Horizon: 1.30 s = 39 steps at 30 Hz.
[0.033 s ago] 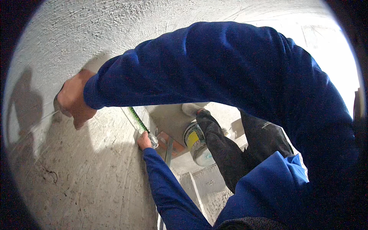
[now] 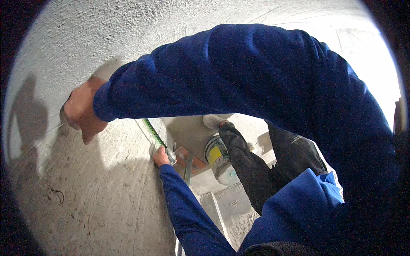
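My left hand (image 2: 161, 157), at the end of a blue sleeve, is closed around a tape measure (image 2: 171, 156) against the rough grey wall (image 2: 124, 187). Its green blade (image 2: 153, 132) runs up from the case and passes out of sight behind my right sleeve. My right arm reaches across the top of the view to the far left. There my right hand (image 2: 85, 109) is closed at the corner where two plastered surfaces meet. A dark edge (image 2: 64, 113) shows beside its fingers; what it belongs to is hidden, and one digit points downward.
A bucket (image 2: 216, 154) with a yellow label stands on the floor by my dark-trousered leg (image 2: 241, 162). Between it and my left hand are a reddish-brown board (image 2: 197, 164) and a metal strip (image 2: 188, 168). Strong light washes out the upper right.
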### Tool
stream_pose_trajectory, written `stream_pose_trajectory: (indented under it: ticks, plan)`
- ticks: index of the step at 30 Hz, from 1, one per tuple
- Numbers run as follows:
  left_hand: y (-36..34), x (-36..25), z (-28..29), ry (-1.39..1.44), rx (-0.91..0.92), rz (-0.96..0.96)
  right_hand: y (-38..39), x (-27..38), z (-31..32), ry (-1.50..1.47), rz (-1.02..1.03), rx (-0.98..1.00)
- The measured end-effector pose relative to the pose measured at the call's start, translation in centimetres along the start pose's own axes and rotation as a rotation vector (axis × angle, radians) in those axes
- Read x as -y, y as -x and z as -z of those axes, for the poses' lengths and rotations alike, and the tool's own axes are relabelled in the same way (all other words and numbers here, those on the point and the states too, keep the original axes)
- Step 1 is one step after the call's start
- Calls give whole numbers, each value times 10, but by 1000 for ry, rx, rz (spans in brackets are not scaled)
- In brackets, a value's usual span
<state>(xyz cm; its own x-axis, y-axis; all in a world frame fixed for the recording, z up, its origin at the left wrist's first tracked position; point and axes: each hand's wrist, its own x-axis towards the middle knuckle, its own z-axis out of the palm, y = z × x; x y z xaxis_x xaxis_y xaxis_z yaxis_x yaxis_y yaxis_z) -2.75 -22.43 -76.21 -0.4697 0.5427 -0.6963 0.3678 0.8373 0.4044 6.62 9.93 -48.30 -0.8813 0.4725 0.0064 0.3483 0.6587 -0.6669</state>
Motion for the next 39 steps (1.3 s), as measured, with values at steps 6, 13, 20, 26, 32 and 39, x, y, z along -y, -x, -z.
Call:
stream_pose_trajectory:
  ticks: [6, 13, 20, 26, 32, 39]
  plan:
    - [-5, 9, -3, -27, -4, -42, 0, -1, -2, -13, 3, -15]
    - [-10, 5, -7, 25, -29, -78, 0, -3, 0, -3, -6, -23]
    - [-9, 5, -6, -13, -9, -32, -1, -2, -1, 0, -35, 13]
    - [-9, 2, -7, -100, -22, -14, 5, -3, 7, -53, -5, 48]
    - [-6, 0, -5, -66, -7, -16, 68, -36, -2, -52, -21, -177]
    - [-7, 3, -6, -93, -2, -53, 288, -115, -66, -177, -865, 111]
